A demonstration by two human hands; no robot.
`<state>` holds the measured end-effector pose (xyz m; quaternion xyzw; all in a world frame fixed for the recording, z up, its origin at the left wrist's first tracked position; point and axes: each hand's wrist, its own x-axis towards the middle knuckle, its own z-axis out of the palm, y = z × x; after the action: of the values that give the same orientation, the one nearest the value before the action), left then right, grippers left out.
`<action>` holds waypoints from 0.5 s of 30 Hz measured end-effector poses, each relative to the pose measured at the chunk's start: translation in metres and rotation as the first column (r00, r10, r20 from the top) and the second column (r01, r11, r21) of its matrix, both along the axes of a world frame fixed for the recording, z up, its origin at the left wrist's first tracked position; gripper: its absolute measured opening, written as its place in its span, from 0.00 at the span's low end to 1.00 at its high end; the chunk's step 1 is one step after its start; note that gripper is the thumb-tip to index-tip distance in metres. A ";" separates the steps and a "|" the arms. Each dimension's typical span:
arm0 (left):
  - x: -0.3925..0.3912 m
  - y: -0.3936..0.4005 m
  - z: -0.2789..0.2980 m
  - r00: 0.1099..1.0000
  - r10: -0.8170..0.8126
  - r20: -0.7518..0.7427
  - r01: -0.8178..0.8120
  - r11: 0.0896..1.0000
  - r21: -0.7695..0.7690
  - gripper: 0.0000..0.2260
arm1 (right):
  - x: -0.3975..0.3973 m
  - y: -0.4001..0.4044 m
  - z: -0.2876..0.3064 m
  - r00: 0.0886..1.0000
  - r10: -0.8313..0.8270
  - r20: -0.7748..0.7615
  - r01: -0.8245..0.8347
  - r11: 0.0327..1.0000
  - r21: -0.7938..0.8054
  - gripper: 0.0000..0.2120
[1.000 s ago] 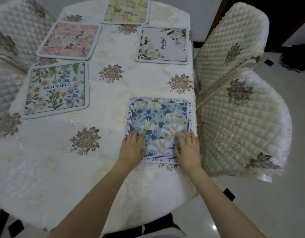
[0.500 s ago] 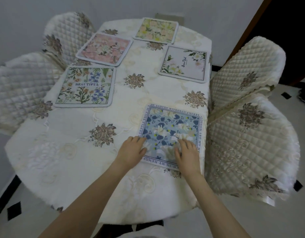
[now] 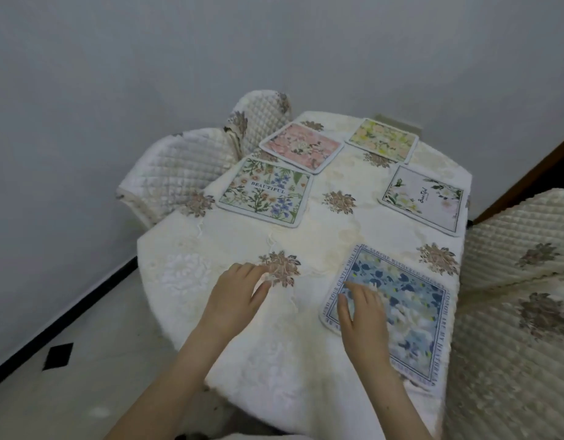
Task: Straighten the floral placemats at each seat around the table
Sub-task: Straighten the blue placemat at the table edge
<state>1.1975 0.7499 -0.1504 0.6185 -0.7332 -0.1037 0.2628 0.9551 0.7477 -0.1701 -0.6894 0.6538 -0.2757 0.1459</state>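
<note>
A table (image 3: 322,236) under a cream embroidered tablecloth (image 3: 248,350) with brown flower patches fills the corner, with quilted, padded chair covers on the left (image 3: 175,173) and right (image 3: 512,312). Five square fabric mats with rounded corners lie flat on the cloth. The blue mat (image 3: 407,309) sits at the near right edge, lettering running round its border, and looks turned at an angle to the table's edge. The right hand (image 3: 360,309) lies over its near left corner, fingers fairly straight and slightly spread; I cannot tell whether they press down. The left hand (image 3: 236,296) rests on bare cloth to the mat's left, apart from it, fingers loosely extended beside a brown flower. Farther off lie the "BEAUTIFUL" mat (image 3: 264,192), the pink mat (image 3: 302,146), the yellow mat (image 3: 382,139) and the white mat (image 3: 425,198).
</note>
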 end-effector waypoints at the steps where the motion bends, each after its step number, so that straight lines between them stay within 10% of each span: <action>1: 0.018 0.007 -0.004 1.000 0.011 -0.005 -0.011 1.000 0.012 0.12 | 0.016 0.005 -0.001 1.000 0.002 -0.004 -0.002 1.000 0.000 0.14; 15: 0.237 0.063 -0.036 0.997 0.024 -0.071 -0.015 0.992 0.128 0.16 | 0.234 0.075 -0.006 0.999 -0.027 -0.023 0.029 0.998 0.054 0.15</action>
<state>1.4350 0.8133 -0.1861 0.6371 -0.7091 -0.1699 0.2500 1.1894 0.8224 -0.1757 -0.6789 0.6721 -0.2525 0.1534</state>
